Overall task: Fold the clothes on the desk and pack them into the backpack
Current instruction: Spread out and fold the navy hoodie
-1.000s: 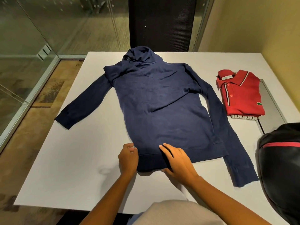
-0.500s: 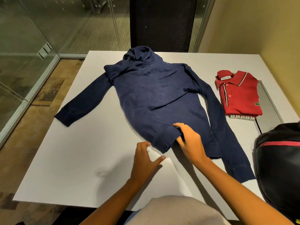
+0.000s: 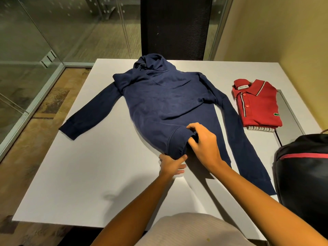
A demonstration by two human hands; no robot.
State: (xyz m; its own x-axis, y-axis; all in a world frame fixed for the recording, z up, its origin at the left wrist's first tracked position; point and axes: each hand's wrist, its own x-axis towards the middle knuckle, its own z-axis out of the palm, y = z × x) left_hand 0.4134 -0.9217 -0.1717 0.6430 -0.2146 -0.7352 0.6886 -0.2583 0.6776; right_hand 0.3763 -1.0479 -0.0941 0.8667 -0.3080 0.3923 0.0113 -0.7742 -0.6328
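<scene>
A navy blue hoodie (image 3: 163, 102) lies spread on the white desk (image 3: 85, 174), hood at the far side, both sleeves stretched out. Its left hem corner is turned over toward the right, ribbed band showing. My right hand (image 3: 204, 144) grips that ribbed hem from the right. My left hand (image 3: 171, 165) sits just below the folded corner, thumb and fingers closed on its lower edge. A black backpack (image 3: 305, 176) with a red stripe stands at the desk's right edge.
A folded red polo shirt (image 3: 257, 103) rests on a striped garment (image 3: 260, 129) at the right, beside a grey panel (image 3: 291, 114). A black chair back (image 3: 174, 27) stands beyond the far edge. Glass walls run along the left, a yellow wall on the right.
The hoodie's left hem corner went from flat to folded over toward the right. My right hand carried it there; my left hand let go, then came back onto the corner's lower edge.
</scene>
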